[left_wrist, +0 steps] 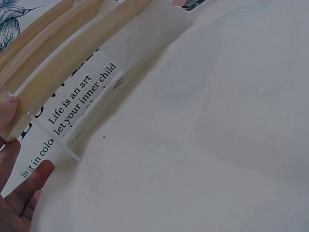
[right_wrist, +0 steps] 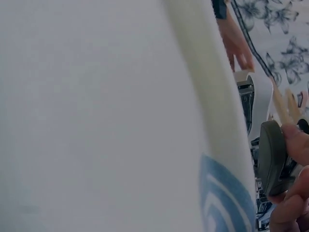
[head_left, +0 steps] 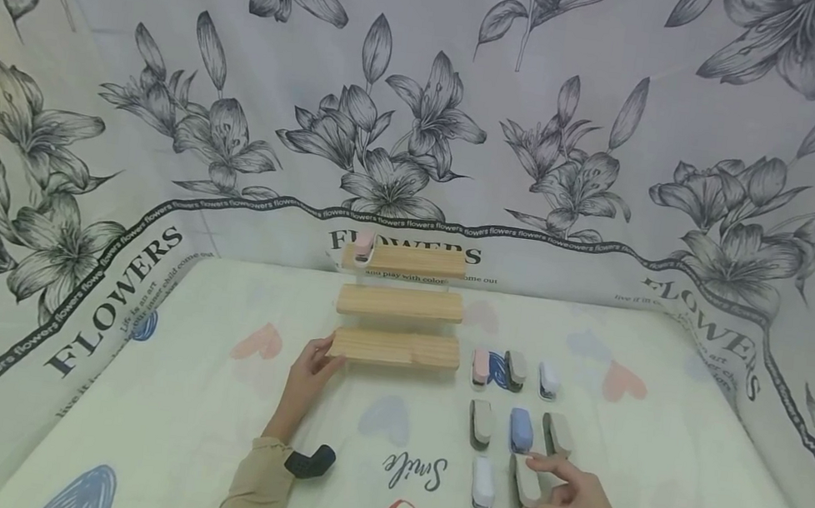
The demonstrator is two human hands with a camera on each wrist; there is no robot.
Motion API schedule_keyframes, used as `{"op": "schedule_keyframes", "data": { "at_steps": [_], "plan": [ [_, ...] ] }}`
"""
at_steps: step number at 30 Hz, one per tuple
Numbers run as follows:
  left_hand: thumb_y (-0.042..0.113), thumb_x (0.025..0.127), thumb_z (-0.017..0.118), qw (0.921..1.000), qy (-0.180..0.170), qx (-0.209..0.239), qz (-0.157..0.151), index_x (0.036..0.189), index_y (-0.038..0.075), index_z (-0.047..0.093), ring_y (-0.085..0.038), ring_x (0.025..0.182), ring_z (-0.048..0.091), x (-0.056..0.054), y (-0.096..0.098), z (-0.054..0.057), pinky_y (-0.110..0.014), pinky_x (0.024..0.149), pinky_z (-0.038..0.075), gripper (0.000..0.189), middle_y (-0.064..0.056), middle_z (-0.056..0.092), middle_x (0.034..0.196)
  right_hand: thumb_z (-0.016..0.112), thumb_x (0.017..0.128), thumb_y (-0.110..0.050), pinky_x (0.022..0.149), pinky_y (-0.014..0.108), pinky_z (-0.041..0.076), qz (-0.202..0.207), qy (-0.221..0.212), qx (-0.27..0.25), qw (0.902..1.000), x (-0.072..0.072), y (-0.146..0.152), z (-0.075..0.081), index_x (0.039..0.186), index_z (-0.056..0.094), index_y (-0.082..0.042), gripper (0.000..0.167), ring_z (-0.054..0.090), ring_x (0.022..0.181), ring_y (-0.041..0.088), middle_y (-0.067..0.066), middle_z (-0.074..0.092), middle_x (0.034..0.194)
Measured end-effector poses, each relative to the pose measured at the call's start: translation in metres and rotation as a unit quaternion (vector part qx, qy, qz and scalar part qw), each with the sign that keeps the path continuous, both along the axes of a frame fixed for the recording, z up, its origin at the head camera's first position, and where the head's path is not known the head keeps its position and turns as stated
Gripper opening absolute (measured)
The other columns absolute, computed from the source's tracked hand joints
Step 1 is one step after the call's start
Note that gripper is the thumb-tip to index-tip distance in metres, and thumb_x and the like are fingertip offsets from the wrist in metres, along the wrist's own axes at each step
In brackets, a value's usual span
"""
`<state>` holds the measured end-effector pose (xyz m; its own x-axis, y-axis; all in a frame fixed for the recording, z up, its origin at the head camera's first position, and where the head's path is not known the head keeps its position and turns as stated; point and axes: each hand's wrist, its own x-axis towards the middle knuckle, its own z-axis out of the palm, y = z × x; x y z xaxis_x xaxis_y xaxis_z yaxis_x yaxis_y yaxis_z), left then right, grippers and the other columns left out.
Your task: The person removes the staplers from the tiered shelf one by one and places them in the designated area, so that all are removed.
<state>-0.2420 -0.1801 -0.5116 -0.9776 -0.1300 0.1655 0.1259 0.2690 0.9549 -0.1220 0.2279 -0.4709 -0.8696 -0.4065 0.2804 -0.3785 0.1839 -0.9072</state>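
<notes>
My left hand [head_left: 314,367] pinches the left end of the lowest board of a three-tier wooden display rack [head_left: 397,348]. In the left wrist view its thumb lies on the board and clear supports show below. A pink stapler [head_left: 364,247] sits at the left end of the top board. At the right, my right hand [head_left: 579,501] pinches a grey-beige mini stapler [head_left: 526,483] between thumb and fingers; its dark grey base [right_wrist: 273,157] faces the right wrist camera. Just behind it lies a blue stapler [head_left: 521,429], and a white stapler [head_left: 483,482] lies to its left.
More small staplers lie in rows right of the rack: a pink one [head_left: 481,367], a dark grey one [head_left: 514,370], a white one [head_left: 548,380] and two greyish ones [head_left: 481,423]. A heart-printed cloth [head_left: 206,432] covers the surface; a flower-printed curtain [head_left: 422,122] hangs behind.
</notes>
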Motion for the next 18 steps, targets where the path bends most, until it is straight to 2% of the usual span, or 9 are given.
{"op": "schedule_keyframes", "data": {
  "at_steps": [2,4,8,9,10,12,15,17,18],
  "plan": [
    [0.036,0.080,0.065,1.0000,0.006,-0.001,0.002,0.120,0.008,0.048,-0.022,0.096,0.056,0.000,0.000,0.000,-0.035,0.084,0.045,0.051,-0.009,0.042,0.134,0.069,0.067,0.012,0.029,0.022,0.035,-0.006,-0.005,0.016,0.9998,0.000,-0.001,0.002,0.103,0.054,0.009,0.039,0.036,0.032,0.010,0.022,0.058,0.107],
    [0.031,0.082,0.065,1.0000,0.000,0.001,0.001,0.120,0.006,0.047,-0.024,0.097,0.055,0.005,0.002,0.009,-0.036,0.085,0.044,0.049,-0.011,0.041,0.134,0.070,0.067,0.011,0.029,0.022,0.035,-0.010,-0.008,0.032,0.9994,-0.002,0.000,0.002,0.102,0.055,0.009,0.038,0.036,0.032,0.006,0.028,0.055,0.104],
    [0.020,0.085,0.062,0.9999,-0.011,0.004,-0.005,0.119,0.000,0.046,-0.029,0.100,0.054,0.014,0.008,0.027,-0.039,0.087,0.042,0.043,-0.016,0.038,0.135,0.071,0.068,0.007,0.029,0.021,0.035,-0.014,-0.011,0.056,0.9983,-0.003,0.001,0.001,0.102,0.055,0.007,0.037,0.036,0.034,-0.001,0.029,0.055,0.102],
    [0.017,0.085,0.062,0.9998,-0.017,0.009,-0.007,0.120,-0.001,0.045,-0.031,0.101,0.053,0.015,0.008,0.029,-0.040,0.088,0.042,0.042,-0.017,0.037,0.135,0.071,0.068,0.006,0.029,0.021,0.035,-0.017,-0.009,0.061,0.9979,-0.004,0.002,-0.001,0.102,0.056,0.007,0.037,0.036,0.035,-0.003,0.028,0.056,0.102],
    [0.018,0.085,0.063,0.9998,-0.016,0.010,-0.008,0.119,0.000,0.046,-0.030,0.100,0.053,0.013,0.007,0.026,-0.039,0.087,0.042,0.043,-0.016,0.037,0.135,0.072,0.068,0.006,0.029,0.021,0.034,-0.019,-0.008,0.065,0.9977,-0.004,0.003,-0.004,0.102,0.056,0.007,0.037,0.035,0.035,-0.004,0.028,0.057,0.101],
    [0.020,0.084,0.064,0.9997,-0.019,0.012,-0.005,0.119,0.002,0.047,-0.028,0.100,0.054,0.009,0.005,0.018,-0.038,0.086,0.043,0.044,-0.014,0.038,0.136,0.072,0.069,0.005,0.029,0.021,0.034,-0.021,-0.013,0.075,0.9968,-0.006,0.006,-0.012,0.103,0.056,0.005,0.038,0.035,0.035,-0.005,0.021,0.062,0.083],
    [0.028,0.082,0.064,0.9998,-0.015,0.010,-0.003,0.121,0.005,0.047,-0.026,0.099,0.055,0.002,0.001,0.006,-0.038,0.085,0.044,0.048,-0.011,0.038,0.136,0.072,0.070,0.003,0.030,0.021,0.034,-0.020,-0.022,0.088,0.9957,-0.009,0.011,-0.023,0.105,0.055,0.004,0.039,0.034,0.037,-0.007,0.005,0.058,0.058],
    [0.033,0.081,0.064,0.9999,-0.012,0.002,0.000,0.121,0.007,0.047,-0.025,0.098,0.055,0.002,0.001,0.005,-0.037,0.084,0.044,0.051,-0.010,0.039,0.136,0.072,0.070,0.000,0.031,0.021,0.035,-0.017,-0.021,0.097,0.9949,-0.010,0.013,-0.026,0.106,0.055,0.001,0.040,0.035,0.038,-0.007,0.000,0.055,0.054],
    [0.034,0.081,0.064,1.0000,-0.009,-0.001,0.001,0.121,0.007,0.047,-0.025,0.098,0.055,0.002,0.000,0.005,-0.037,0.084,0.044,0.052,-0.010,0.039,0.136,0.073,0.070,-0.001,0.032,0.021,0.036,-0.016,-0.017,0.101,0.9946,-0.010,0.013,-0.026,0.106,0.055,0.000,0.040,0.036,0.039,-0.006,0.001,0.060,0.062]
  ]
}}
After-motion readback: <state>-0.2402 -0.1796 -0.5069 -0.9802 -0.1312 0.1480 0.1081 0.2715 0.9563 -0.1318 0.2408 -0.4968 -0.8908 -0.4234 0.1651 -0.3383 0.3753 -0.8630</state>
